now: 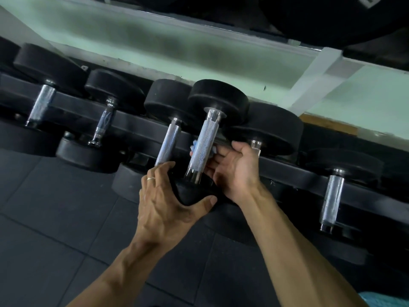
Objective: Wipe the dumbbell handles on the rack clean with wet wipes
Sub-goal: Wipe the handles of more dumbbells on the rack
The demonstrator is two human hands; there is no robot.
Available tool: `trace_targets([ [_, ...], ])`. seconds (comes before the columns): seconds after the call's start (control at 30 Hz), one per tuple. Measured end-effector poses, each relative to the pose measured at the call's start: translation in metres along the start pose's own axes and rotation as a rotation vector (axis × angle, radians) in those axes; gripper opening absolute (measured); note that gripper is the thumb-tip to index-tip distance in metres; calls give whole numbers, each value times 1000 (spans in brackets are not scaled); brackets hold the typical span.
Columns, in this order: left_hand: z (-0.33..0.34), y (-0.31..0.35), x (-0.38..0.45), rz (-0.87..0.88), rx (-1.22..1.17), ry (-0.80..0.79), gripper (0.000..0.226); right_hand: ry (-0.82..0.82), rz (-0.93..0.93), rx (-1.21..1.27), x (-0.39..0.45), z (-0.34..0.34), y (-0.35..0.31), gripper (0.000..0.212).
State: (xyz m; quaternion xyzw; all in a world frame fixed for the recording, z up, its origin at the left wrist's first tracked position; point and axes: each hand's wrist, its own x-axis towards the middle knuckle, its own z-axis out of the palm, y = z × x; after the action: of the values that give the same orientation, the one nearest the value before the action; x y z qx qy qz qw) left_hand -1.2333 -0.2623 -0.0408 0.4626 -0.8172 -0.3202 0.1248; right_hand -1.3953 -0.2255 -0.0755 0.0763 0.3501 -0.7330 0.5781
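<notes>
A black dumbbell with a knurled chrome handle (202, 145) is tilted up off the black rack (141, 127) in the middle. My left hand (168, 200) grips its near rubber head (190, 193) from below, thumb and fingers curled round the edge. My right hand (232, 167) reaches behind the handle's lower half, holding a whitish-blue wet wipe (195, 145) against it. Only small bits of the wipe show on either side of the handle.
Several other dumbbells lie along the rack: one handle (168, 142) just left of the lifted one, two (41, 105) (104, 122) further left, one (332, 200) at the right. Dark rubber floor tiles (55, 229) lie below. A pale green wall (199, 52) stands behind.
</notes>
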Motion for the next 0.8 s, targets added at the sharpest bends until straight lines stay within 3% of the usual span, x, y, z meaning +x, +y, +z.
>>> trace_targets([
  [0.13,1,0,0,-12,-14,8,113,-30,-49,137,8,2,-13,66],
  [0.23,2,-2,1,-8,-19,13,111,-24,-17,18,5,5,-6,66],
  [0.37,1,-3,0,-7,-29,15,108,-2,150,-300,-9,-11,-3,91],
  [0.5,2,-2,0,-20,-25,23,108,-119,194,-321,-2,-14,-10,129],
  [0.63,1,-1,-1,-30,-15,14,111,-159,250,-448,-3,-21,1,131],
  [0.73,0,1,-1,-47,-14,2,110,-194,219,-324,-4,-13,-9,129],
  [0.8,-1,2,-2,-49,-16,7,111,-202,134,-110,-5,-3,-15,128],
])
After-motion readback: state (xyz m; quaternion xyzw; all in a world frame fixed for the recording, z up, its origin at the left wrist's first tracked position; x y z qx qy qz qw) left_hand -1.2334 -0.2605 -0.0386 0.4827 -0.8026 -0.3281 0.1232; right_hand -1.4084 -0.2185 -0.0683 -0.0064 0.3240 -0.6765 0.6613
